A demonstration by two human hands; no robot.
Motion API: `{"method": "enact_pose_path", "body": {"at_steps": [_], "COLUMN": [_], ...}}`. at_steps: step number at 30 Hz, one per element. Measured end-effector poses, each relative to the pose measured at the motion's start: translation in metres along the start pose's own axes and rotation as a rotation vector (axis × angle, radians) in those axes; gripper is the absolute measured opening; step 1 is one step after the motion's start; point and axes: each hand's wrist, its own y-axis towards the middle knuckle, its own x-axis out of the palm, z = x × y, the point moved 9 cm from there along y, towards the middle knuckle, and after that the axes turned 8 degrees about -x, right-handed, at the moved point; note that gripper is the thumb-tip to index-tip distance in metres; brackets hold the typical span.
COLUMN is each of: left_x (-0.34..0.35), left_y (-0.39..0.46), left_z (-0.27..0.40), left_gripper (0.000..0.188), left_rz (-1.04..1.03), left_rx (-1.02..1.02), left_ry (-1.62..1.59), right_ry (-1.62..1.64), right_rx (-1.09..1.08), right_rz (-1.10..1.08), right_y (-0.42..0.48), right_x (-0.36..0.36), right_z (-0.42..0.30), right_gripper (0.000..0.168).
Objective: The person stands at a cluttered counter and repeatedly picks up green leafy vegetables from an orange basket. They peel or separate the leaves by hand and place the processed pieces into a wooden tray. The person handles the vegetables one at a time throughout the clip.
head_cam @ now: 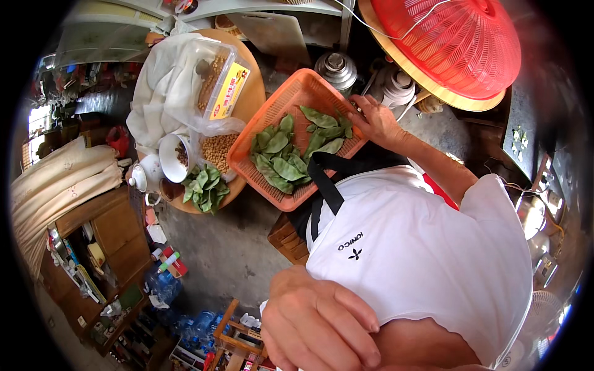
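An orange plastic basket [302,75] rests tilted on my lap, with flat green bean pods [288,169] in two heaps inside. My right hand [377,121] holds the basket's right rim. Close to the camera, my left hand [320,320] is raised in front of my upper chest, fingers bent; its palm side is hidden. More green pods [206,188] lie at the edge of a round wooden table [253,90], beside a white bowl [174,157] with small dark pieces. Light brown beans or nuts [218,150] lie in a clear bag near them.
The table also bears a clear plastic box [218,83], white cloth [160,83] and a white lidded teapot [146,174]. Beyond the basket stand two thermos flasks [336,69] [394,86] and a red mesh food cover [464,46]. A wooden stool frame [236,343] and plastic bottles [197,327] are at lower left.
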Motion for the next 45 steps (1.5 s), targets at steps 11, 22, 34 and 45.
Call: {"method": "enact_pose_path", "body": {"at_steps": [11,22,34,45], "left_x": [0.018,-0.155,-0.191,-0.183], "left_y": [0.004,-0.082,-0.092,-0.087], "left_z": [-0.016,-0.028,-0.076,-0.081], "left_gripper": [0.027,0.017,0.019,0.011], "left_rz": [-0.232,1.152,1.192,1.213], "left_rx": [-0.026,-0.193,-0.420,-0.503], "left_ry": [-0.023,0.590,0.445,0.333], "right_ry": [-0.392,1.065,1.265,0.938], "right_rx": [-0.221,0.424,0.405,-0.077], "right_rz": [-0.439,-0.272,-0.217,-0.121], "right_y": [0.006,0.012,0.009,0.030], "right_x": [0.070,0.041,0.008,-0.038], "right_z": [-0.043,-0.021,-0.059,-0.084], "right_gripper": [0.036,0.015,0.013,0.018]}}
